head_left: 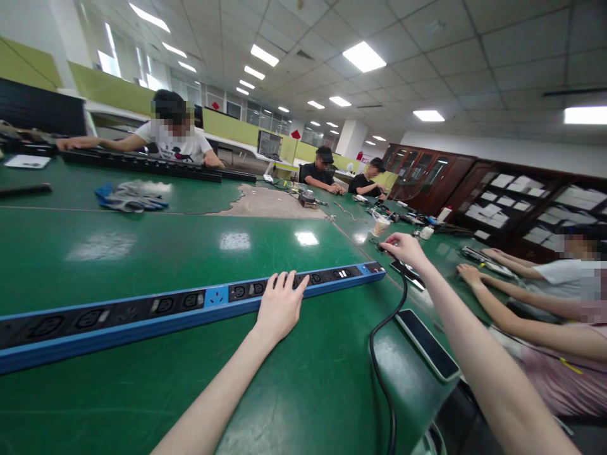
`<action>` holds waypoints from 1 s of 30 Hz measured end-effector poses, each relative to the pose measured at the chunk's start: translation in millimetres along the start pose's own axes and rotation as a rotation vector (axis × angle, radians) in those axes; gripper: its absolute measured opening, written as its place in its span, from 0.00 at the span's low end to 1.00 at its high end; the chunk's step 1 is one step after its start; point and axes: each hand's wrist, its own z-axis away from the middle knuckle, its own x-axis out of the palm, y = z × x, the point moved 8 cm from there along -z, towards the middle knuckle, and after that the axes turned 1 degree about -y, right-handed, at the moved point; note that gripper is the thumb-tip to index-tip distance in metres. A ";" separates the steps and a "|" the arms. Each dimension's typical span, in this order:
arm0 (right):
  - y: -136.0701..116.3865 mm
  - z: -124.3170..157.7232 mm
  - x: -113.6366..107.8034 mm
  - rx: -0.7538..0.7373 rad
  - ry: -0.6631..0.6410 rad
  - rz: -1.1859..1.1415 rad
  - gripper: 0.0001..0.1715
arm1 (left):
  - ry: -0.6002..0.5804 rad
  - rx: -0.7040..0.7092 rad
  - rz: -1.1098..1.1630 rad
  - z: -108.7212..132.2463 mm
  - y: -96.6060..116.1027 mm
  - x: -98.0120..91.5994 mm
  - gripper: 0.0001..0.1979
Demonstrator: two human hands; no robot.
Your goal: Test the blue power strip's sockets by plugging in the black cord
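A long blue power strip (142, 316) with black sockets lies across the green table (190, 253). My left hand (281, 303) rests flat on it near its right part, fingers stretched over the sockets. My right hand (403, 248) reaches past the strip's right end, fingers curled down onto the black cable (384, 354) at its plug end. The cable runs back from there over the table's near edge.
A phone (427, 344) lies face up by the table's right edge. A person at my right rests both arms (502, 297) on the table. Other people work at a long black strip (142, 164) far across; gloves (130, 197) and small tools lie mid-table.
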 end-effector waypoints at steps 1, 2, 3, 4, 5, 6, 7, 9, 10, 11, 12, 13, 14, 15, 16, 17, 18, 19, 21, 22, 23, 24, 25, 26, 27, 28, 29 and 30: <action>4.5 -0.9 8.7 0.001 -0.043 0.031 0.18 | -0.001 0.002 0.001 0.1 0.2 0.1 0.27; 8.8 -1.0 18.3 0.003 -0.076 0.065 0.17 | -0.001 0.003 0.001 0.1 0.3 0.2 0.27; 12.7 -0.5 27.8 0.008 -0.100 0.096 0.16 | 0.000 0.004 0.001 0.2 0.3 0.2 0.27; 16.2 0.4 36.5 0.016 -0.119 0.122 0.15 | 0.002 0.004 0.001 0.3 0.2 0.2 0.27; 19.2 1.4 43.8 0.031 -0.134 0.140 0.15 | 0.004 0.005 0.001 0.3 0.2 0.1 0.27; 21.6 2.4 49.4 0.051 -0.146 0.151 0.15 | 0.006 0.005 0.001 0.3 0.1 -0.1 0.27; 23.3 3.3 53.3 0.070 -0.154 0.157 0.14 | 0.007 0.004 0.002 0.4 0.0 -0.2 0.27; 23.7 4.1 57.3 0.092 -0.166 0.159 0.14 | 0.007 0.004 0.005 0.3 -0.2 -0.3 0.27; 22.6 4.0 58.8 0.089 -0.177 0.158 0.14 | 0.006 0.003 0.007 0.2 -0.3 -0.1 0.27; 20.9 3.7 60.5 0.079 -0.191 0.158 0.14 | 0.005 0.004 0.008 0.1 -0.4 0.2 0.27; 19.0 3.3 62.8 0.063 -0.208 0.160 0.15 | 0.004 0.005 0.009 0.0 -0.4 0.6 0.27; 17.5 2.9 65.8 0.050 -0.230 0.162 0.15 | 0.004 0.005 0.010 -0.1 -0.4 1.0 0.27; 16.8 2.7 69.2 0.045 -0.252 0.159 0.15 | 0.004 0.005 0.010 -0.1 -0.4 1.4 0.27; 17.0 2.8 73.2 0.051 -0.277 0.145 0.14 | 0.005 0.004 0.010 -0.2 -0.5 1.8 0.27; 18.2 3.3 77.4 0.069 -0.305 0.112 0.13 | 0.006 0.004 0.011 -0.2 -0.6 2.0 0.27; 20.2 4.4 81.9 0.101 -0.335 0.055 0.12 | 0.006 0.004 0.011 -0.2 -0.6 2.2 0.27; 22.5 6.2 86.3 0.140 -0.367 -0.027 0.12 | 0.007 0.004 0.010 -0.2 -0.6 2.3 0.27; 24.6 8.6 90.4 0.182 -0.398 -0.129 0.13 | 0.006 0.005 0.008 -0.1 -0.5 2.4 0.27; 27.8 14.9 96.1 0.256 -0.460 -0.348 0.15 | 0.005 0.008 0.004 0.1 -0.4 2.4 0.27; 28.5 18.4 97.5 0.279 -0.495 -0.452 0.16 | 0.005 0.009 0.003 0.1 -0.3 2.4 0.27; 28.1 22.0 98.0 0.285 -0.536 -0.544 0.17 | 0.007 0.009 0.003 0.2 -0.4 2.2 0.27; 27.1 25.5 97.4 0.276 -0.582 -0.617 0.18 | 0.010 0.008 0.006 0.3 -0.4 2.1 0.27; 25.8 28.8 95.8 0.253 -0.629 -0.668 0.19 | 0.013 0.007 0.010 0.4 -0.4 2.1 0.27; 24.4 31.7 93.5 0.218 -0.671 -0.693 0.21 | 0.016 0.004 0.015 0.5 -0.5 2.0 0.27; 23.4 33.8 90.8 0.179 -0.703 -0.690 0.24 | 0.019 0.002 0.018 0.5 -0.5 2.1 0.27; 23.2 35.1 88.1 0.140 -0.721 -0.656 0.27 | 0.020 0.000 0.020 0.6 -0.5 2.3 0.27; 23.3 35.3 85.7 0.103 -0.724 -0.595 0.28 | 0.022 -0.003 0.021 0.6 -0.5 2.6 0.27; 23.4 34.4 83.4 0.065 -0.714 -0.513 0.28 | 0.022 -0.004 0.020 0.6 -0.4 2.8 0.27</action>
